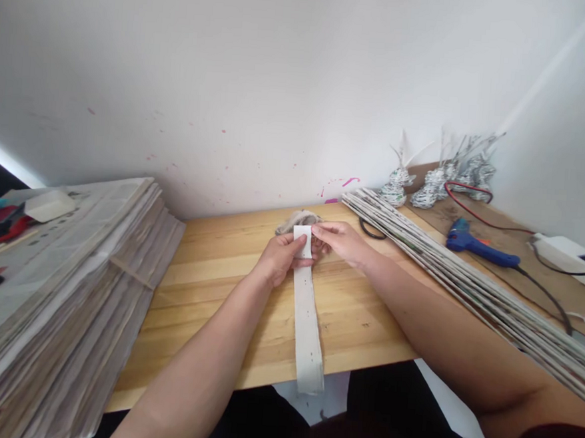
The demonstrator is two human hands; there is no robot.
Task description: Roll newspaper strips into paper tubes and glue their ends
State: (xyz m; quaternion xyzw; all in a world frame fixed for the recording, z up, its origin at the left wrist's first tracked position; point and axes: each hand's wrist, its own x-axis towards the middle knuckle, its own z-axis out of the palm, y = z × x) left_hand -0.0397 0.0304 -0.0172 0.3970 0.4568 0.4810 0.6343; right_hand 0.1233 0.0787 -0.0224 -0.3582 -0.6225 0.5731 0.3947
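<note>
A long pale strip [308, 320] of paper or cloth runs down over the wooden table [207, 293] and hangs past its front edge. My left hand [282, 255] is closed on its upper part, the thumb lying on a folded white end [302, 236]. At the right side of that folded end, my right hand [338, 241] pinches the edge between thumb and fingers. Just behind the hands lies a greyish bundle [297, 221], partly hidden by them.
Tall stacks of newspaper [118, 280] fill the left side. Thin paper rods [449, 273] lie diagonally at the right, beside a blue glue gun [481, 247] with a cable. Woven paper figures [396, 187] stand against the back wall. A black ring [372, 232] lies behind my right hand.
</note>
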